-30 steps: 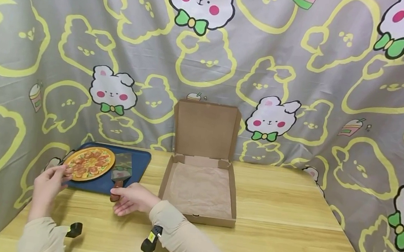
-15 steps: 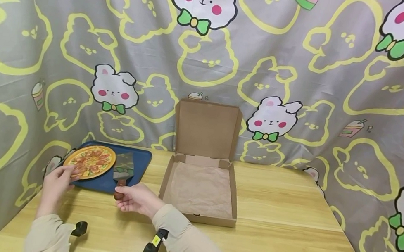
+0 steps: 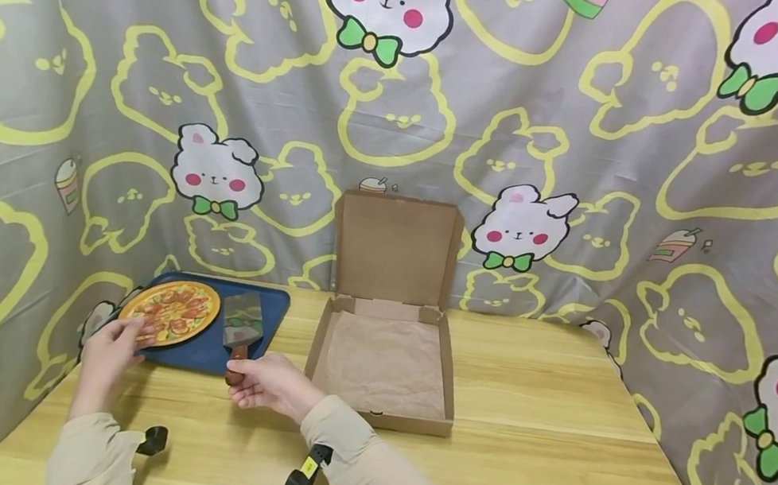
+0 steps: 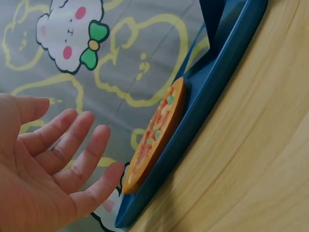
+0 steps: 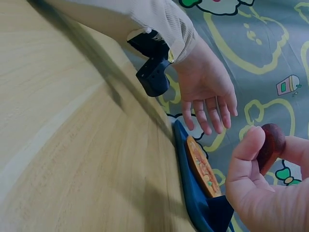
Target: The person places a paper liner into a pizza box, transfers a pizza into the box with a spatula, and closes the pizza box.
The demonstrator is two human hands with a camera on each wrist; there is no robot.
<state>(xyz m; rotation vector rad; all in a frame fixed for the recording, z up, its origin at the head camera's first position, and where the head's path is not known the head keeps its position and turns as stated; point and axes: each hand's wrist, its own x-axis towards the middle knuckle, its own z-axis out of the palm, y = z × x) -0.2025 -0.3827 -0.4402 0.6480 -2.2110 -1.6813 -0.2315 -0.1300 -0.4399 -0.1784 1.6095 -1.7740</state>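
A round toy-like pizza [image 3: 172, 312] with an orange crust lies on a blue tray [image 3: 275, 306] at the left of the table. My left hand [image 3: 109, 359] is by the pizza's front left edge, palm and spread, relaxed fingers [image 4: 87, 150] showing in the left wrist view, nothing held. My right hand [image 3: 275, 386] grips the dark wooden handle [image 5: 272, 145] of a pizza spatula between thumb and fingers. Its flat shiny metal blade [image 3: 243, 319] points away from me over the right part of the tray, beside the pizza.
An open cardboard pizza box [image 3: 444, 353] stands right of the tray, lid [image 3: 395, 251] upright, with brown paper [image 3: 386, 362] lining it. A patterned curtain [image 3: 403, 116] closes off the back and sides of the wooden table [image 3: 542, 420].
My right hand has shifted slightly right with the spatula, its blade moving away from the pizza's edge. My left hand has come a little to the right along the pizza's front edge.
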